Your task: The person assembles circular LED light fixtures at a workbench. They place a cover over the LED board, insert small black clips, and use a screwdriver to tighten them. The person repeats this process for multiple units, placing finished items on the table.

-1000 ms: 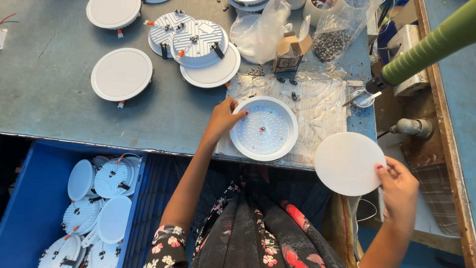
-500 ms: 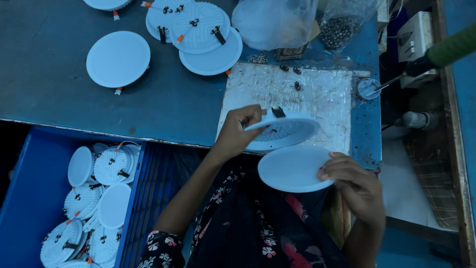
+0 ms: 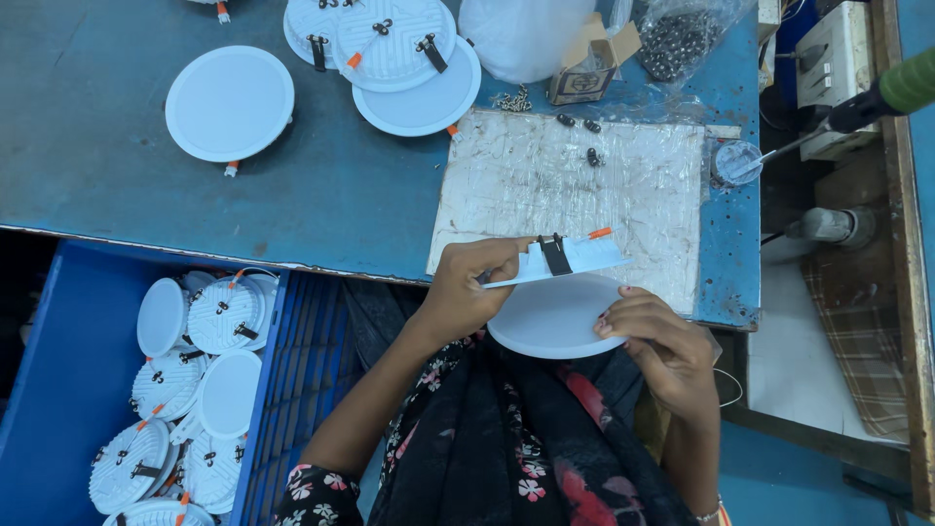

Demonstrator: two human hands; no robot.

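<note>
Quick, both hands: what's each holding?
Left hand: closed on the lamp housing.
Right hand: closed on the white disc.

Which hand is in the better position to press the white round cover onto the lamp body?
Probably the right hand. It already holds the white round cover directly under the lamp body. The left hand grips the lamp body's edge, tilted, and seems occupied steadying it.

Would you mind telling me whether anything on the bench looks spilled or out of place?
A few small dark clips lie loose on the plastic-covered board, and a short chain sits beside the open cardboard box. The stacked round lamps overlap unevenly. Nothing looks damaged.
</note>
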